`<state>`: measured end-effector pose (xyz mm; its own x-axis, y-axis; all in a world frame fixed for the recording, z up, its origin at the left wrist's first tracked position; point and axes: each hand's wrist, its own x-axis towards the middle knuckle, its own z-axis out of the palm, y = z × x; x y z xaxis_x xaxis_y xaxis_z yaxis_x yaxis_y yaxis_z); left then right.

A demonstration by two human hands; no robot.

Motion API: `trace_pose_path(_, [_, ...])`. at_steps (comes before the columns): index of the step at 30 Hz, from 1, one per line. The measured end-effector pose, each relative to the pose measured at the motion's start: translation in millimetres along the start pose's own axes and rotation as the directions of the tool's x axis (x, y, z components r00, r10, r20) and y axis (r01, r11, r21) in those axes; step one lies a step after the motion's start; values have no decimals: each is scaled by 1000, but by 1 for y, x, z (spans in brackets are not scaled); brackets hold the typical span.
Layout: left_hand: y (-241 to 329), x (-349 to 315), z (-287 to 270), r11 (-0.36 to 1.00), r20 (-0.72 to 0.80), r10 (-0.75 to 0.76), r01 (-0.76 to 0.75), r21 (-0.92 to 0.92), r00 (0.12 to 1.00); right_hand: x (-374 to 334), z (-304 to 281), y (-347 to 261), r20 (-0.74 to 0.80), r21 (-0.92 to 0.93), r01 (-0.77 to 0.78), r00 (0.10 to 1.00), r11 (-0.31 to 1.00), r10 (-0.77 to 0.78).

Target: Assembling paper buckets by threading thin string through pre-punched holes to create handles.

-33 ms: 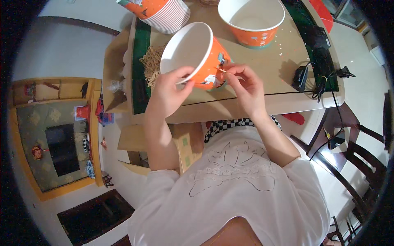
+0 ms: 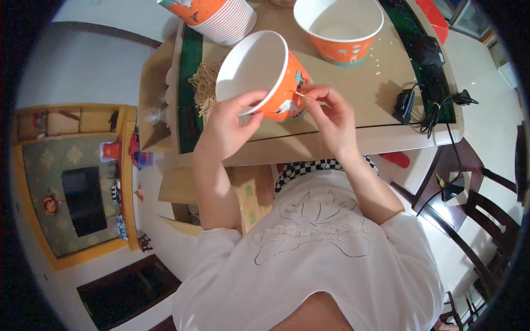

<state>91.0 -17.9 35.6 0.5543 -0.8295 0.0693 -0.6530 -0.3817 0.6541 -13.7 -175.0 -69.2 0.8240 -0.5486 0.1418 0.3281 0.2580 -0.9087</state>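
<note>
My left hand (image 2: 234, 118) grips the near rim of an orange paper bucket (image 2: 287, 91) with a white inside, thumb outside and fingers at the edge. The bucket is tilted, its mouth toward the left. At its right side, my right hand (image 2: 331, 113) pinches the end of a thin beige cord (image 2: 300, 94) between thumb and forefinger. The cord's end meets the bucket wall; whether it passes through a hole I cannot tell. Left of the bucket lies a tangled heap of beige cords (image 2: 204, 88).
A second orange paper bucket (image 2: 339, 52) stands upright at the far right. A nested stack of such buckets (image 2: 226, 25) lies at the far left. Small white bits (image 2: 377, 66) are scattered on the table (image 2: 359, 91). Black adapters and cables (image 2: 406, 105) sit by the right edge.
The held bucket has turned very slightly in my left hand. My right hand stays almost where it was, still pinching the cord.
</note>
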Motion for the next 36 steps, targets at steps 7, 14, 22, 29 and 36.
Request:
trace_pose_path(7, [1,9,4,888,46,-78,91,-452,996,3,-1,9,7,-11,15,1000,1000,-15])
trace_pose_path(14, [0,17,32,956,-19,-199,190,-223,980,1,0,8,20,-57,-43,999,997,44])
trace_pose_path(22, [0,26,37,960,-46,-176,161,-231,983,5,1,7,63,-208,27,998,978,-14])
trace_pose_path(29, [14,18,23,978,-176,-140,107,-182,974,-1,-4,5,119,-168,-61,989,984,82])
trace_pose_path(36, [39,-7,33,900,-61,-336,302,-313,940,-21,1,-38,194,-202,9,981,979,30])
